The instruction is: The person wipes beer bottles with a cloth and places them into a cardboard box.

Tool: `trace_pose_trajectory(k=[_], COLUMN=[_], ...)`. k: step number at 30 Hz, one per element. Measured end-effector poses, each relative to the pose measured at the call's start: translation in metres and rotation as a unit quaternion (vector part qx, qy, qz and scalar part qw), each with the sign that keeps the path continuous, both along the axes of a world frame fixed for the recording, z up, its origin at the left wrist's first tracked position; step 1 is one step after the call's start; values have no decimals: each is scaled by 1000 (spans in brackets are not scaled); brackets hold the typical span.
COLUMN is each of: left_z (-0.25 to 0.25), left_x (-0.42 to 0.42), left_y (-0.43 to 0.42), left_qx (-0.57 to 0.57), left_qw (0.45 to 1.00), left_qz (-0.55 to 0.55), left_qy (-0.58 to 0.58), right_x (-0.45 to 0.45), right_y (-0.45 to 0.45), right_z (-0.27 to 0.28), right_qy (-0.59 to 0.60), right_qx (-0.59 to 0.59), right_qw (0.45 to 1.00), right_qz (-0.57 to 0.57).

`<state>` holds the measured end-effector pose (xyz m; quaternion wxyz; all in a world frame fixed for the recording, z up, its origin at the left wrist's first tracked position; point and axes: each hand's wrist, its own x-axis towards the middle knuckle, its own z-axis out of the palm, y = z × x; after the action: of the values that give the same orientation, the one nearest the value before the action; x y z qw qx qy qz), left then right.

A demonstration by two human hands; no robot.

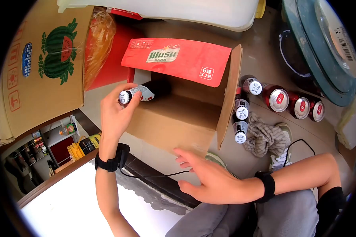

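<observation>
My left hand (120, 108) grips a dark glass bottle (148, 93) by its capped neck; the bottle lies slanted at the left side of an open cardboard box (182, 132), its lower part inside the box's shadow. A red flap (178, 59) with a "WUSU" logo hangs over the back of the box. Near the box's front flap, my right hand (205, 181) is spread with nothing in it. Right of the box stand several capped bottles (241, 109) and red cans (278, 98).
A watermelon-print carton (47, 59) stands at the left. A white tub (194, 10) is at the top, and stacked blue-green lids (316, 43) are at the right. A checked cloth (265, 136) lies by a shoe (281, 160). A black cable crosses below the box.
</observation>
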<state>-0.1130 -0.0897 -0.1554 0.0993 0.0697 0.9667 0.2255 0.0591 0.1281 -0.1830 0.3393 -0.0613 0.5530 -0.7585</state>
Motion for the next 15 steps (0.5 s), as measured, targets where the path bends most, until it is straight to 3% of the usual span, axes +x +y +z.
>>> trace_pose_trajectory(k=[6,9,15], left_z=[-20,-28,-44], left_x=[0,1,-1], left_y=[-11,-13,-16], left_qx=[-44,-52,-56], left_qw=[999,998,997], left_qz=[-6,-20,-32], left_qy=[-26,-26,-53], right_x=[-19,-34,-63], right_y=[-27,-64,-100], right_z=[-9,-14,-33], right_qy=[-97,-57,-61], right_qx=[-109,-155,-164], right_qw=[987,970,964], right_qz=[-67,-179,-199])
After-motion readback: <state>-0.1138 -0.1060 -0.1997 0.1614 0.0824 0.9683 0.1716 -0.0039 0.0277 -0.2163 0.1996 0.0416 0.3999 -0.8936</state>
